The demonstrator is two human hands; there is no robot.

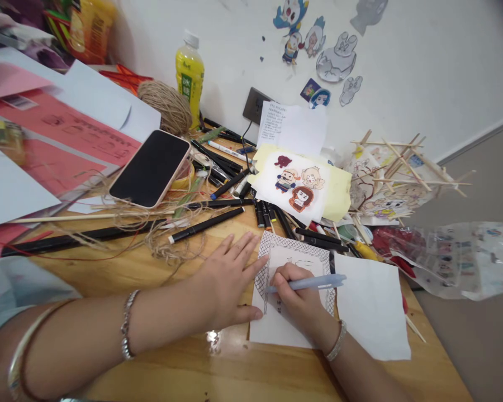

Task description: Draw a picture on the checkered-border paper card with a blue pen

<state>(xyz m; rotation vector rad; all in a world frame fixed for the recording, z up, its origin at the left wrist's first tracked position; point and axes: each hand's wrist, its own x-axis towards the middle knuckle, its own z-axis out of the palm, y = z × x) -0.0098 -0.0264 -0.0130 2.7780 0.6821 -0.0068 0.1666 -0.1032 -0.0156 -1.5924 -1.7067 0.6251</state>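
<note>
My right hand (298,301) is closed round a pale blue pen (314,282), its tip down on a small white drawing sheet (295,258) with a cross-hatched border. My left hand (230,279) lies flat and open on the wooden table (159,368), fingers spread, its fingertips touching the sheet's left edge. A bracelet shows on each wrist. A blank white paper (371,304) lies just right of the drawing.
Several black markers (205,224) lie scattered behind the hands, with a phone (151,167), a ball of twine (167,106), a yellow drink bottle (189,75), a coloured cartoon sheet (297,184), a wooden stick frame (402,167) and a crumpled plastic bag (461,259). Pink and white papers (54,139) are stacked left.
</note>
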